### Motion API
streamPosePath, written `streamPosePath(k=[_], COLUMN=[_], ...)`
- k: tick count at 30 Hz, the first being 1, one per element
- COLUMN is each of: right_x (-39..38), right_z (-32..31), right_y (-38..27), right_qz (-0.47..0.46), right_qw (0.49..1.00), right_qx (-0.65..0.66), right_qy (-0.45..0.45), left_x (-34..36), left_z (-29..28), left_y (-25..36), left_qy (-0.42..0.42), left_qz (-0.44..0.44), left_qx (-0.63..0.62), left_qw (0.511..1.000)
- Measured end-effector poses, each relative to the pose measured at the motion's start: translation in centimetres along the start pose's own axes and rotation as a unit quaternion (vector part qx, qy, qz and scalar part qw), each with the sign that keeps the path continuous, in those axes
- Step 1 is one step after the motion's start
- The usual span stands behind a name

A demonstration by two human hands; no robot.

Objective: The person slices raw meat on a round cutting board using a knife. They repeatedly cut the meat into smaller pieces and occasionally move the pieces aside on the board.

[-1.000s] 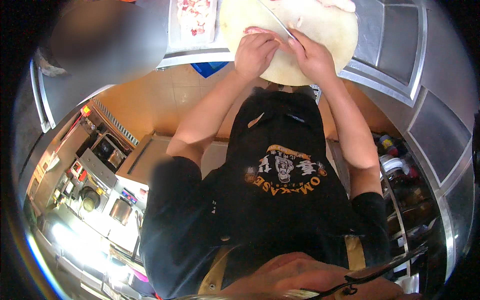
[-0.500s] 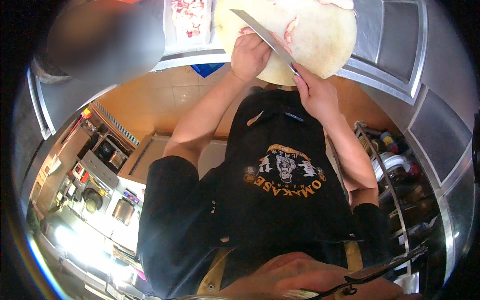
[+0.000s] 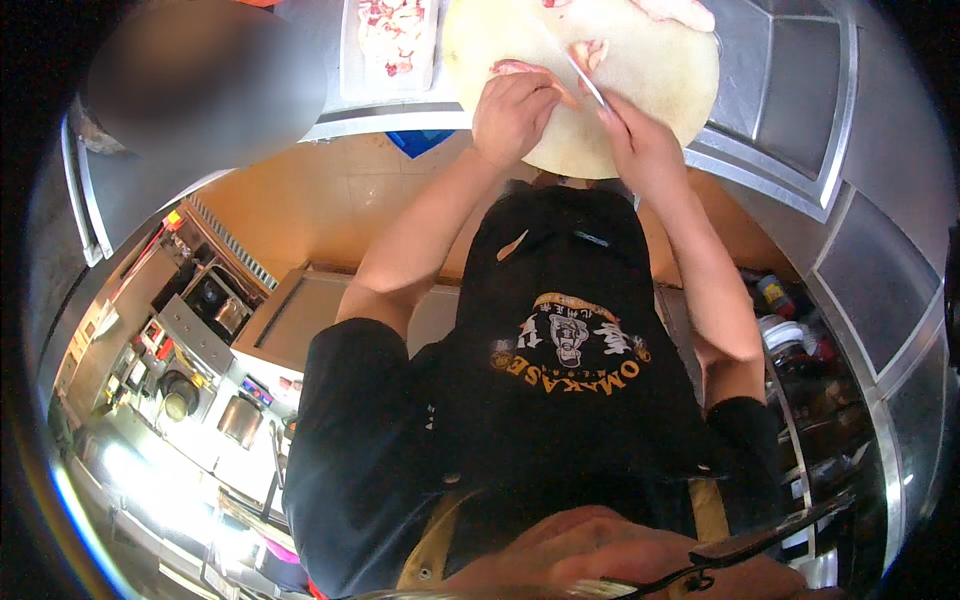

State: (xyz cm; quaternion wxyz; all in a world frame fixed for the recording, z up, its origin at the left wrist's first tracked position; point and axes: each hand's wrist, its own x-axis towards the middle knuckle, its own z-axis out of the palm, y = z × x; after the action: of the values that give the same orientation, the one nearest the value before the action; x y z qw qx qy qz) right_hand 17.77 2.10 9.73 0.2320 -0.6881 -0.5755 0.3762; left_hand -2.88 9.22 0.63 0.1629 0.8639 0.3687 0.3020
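On table: round pale cream cutting board [image 3: 640, 90] sits on the steel table [image 3: 790, 120], top of view.
Left hand [image 3: 512, 112]: my fingers curled, pressing down on a pink raw meat strip [image 3: 518, 68] at the board's near-left part.
Right hand [image 3: 640, 140]: closed round the handle of a thin silver knife [image 3: 582, 78]; blade angles up-left, just beside the left hand.
Meat near blade: small pink piece [image 3: 590, 52] touching the tip side.
Beside board: white rectangular tray of cut pink meat [image 3: 392, 35], left of it.
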Motion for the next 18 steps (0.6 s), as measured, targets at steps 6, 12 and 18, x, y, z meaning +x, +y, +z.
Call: streamPosePath(k=[6,12,18], right_x=[-11.6,-9.0,2.3], right_z=[-3.7,-2.3,2.4], right_y=[-0.1,-0.3,-0.1], right_qz=[0.084,0.087,0.014], right_qw=[0.992,0.988,0.999], right_qx=[-0.067,-0.084,0.006], right_qy=[-0.07,-0.095,-0.038], left_x=[-0.5,-0.6,0.2], left_z=[0.2,0.0,0.3], left_y=[0.1,-0.1,0.6], left_qy=[-0.014,-0.01,0.001], left_qz=[-0.014,-0.007,0.001], left_qx=[0.009,0.002,-0.006], left_qw=[1.0,1.0,1.0])
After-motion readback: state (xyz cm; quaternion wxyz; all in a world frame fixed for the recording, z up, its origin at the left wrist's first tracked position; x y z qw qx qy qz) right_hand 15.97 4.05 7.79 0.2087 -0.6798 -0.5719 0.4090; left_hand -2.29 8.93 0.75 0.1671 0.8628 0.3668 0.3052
